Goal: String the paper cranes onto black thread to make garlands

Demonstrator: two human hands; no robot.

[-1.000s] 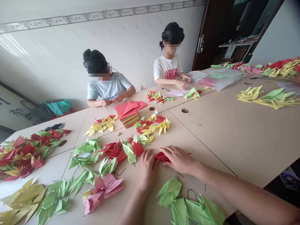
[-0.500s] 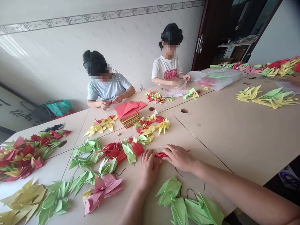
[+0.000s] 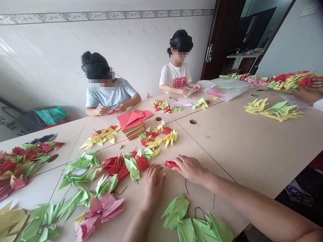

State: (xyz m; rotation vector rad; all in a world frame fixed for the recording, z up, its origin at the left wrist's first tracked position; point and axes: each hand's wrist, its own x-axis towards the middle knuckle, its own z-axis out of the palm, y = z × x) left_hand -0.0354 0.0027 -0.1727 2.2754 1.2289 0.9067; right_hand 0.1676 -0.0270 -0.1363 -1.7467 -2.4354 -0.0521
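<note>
My right hand [image 3: 189, 168] has its fingers round a narrow red folded-paper crane [image 3: 171, 164], pressing it on the table; most of the crane is under the fingers. My left hand [image 3: 152, 184] rests open on the tabletop, fingers stretched out, a short gap left of that crane. Just beyond its fingertips lies a red folded paper piece [image 3: 142, 162], beside a green one [image 3: 132, 167]. Nearer me, green paper cranes [image 3: 199, 227] joined with black cord lie below my right forearm.
Folded cranes in several colours [image 3: 27, 158] cover the table's left side. A stack of square paper [image 3: 133, 126] stands mid-table. Two co-workers sit across the table [image 3: 227, 134], one in a blue shirt [image 3: 111, 95], one in white [image 3: 175, 79]. Another person's hands [image 3: 309, 92] show at far right.
My left hand has come away from the red crane and moved slightly left. My right hand keeps hold of it. The view has swung a little to the right.
</note>
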